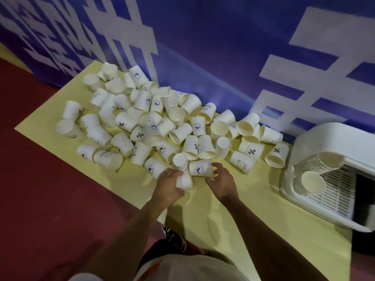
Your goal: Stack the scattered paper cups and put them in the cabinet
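Crowding table's near edge (182, 224): cups (142, 122), hands (194, 182)

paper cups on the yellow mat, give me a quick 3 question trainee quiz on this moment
1. True or false: the white cabinet already holds stacked cups.
2. Which hand grips a cup? A) left hand B) right hand C) neither
3. Fill in: the whale-logo cup by the right hand lies on the ____ mat.

Key: 1 true; 2 A; 3 yellow
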Motion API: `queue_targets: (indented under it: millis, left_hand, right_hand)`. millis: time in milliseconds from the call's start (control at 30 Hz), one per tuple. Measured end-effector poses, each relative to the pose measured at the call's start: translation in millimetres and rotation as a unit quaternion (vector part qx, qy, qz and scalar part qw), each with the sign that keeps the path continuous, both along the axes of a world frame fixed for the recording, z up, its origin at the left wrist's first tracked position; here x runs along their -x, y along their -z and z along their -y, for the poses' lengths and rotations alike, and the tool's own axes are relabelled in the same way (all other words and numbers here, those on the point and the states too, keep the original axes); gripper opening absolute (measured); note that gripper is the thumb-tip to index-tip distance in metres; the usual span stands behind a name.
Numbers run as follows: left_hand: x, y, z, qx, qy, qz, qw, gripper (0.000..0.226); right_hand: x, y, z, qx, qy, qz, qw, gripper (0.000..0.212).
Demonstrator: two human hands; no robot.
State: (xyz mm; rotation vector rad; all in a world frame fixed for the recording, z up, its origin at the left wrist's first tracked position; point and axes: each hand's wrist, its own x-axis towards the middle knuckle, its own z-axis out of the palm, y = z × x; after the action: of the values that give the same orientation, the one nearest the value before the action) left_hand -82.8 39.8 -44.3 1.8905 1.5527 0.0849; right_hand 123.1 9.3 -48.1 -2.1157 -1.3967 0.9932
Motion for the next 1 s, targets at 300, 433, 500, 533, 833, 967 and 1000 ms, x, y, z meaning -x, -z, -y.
queue_targets:
  millis: [300, 433, 500, 533, 833, 967, 1000]
  left_hand:
    - [-4, 15, -6, -0.030, 0.066, -0.068, 0.995, 0.073]
    - [-3, 18, -5, -0.030, 0.071, -0.067, 0.995, 0.071]
    - [-3, 20, -5, -0.029, 0.067, -0.066, 0.995, 0.070]
    - [-4, 21, -6, -0.026, 0.067, -0.064, 0.995, 0.069]
    - [-11, 27, 4, 0.008, 0.075, -0.064, 0.995, 0.072]
    - [-13, 27, 8, 0.007, 0.076, -0.068, 0.995, 0.072]
    - [-14, 26, 8, 0.008, 0.078, -0.065, 0.995, 0.072]
  right_hand:
    - [0, 13, -12, 0.021, 0.004, 0.018, 1.000, 0.082]
    - [5, 12, -18, 0.072, 0.006, 0.021, 0.997, 0.074]
    - [9, 9, -17, 0.090, 0.019, 0.035, 0.995, 0.069]
    - [10, 8, -16, 0.100, 0.028, 0.046, 0.993, 0.069]
    - [3, 8, -4, 0.038, 0.074, 0.035, 0.996, 0.057]
    - [5, 7, 2, 0.026, 0.089, -0.034, 0.995, 0.060]
    - [5, 7, 4, 0.025, 0.100, -0.043, 0.994, 0.061]
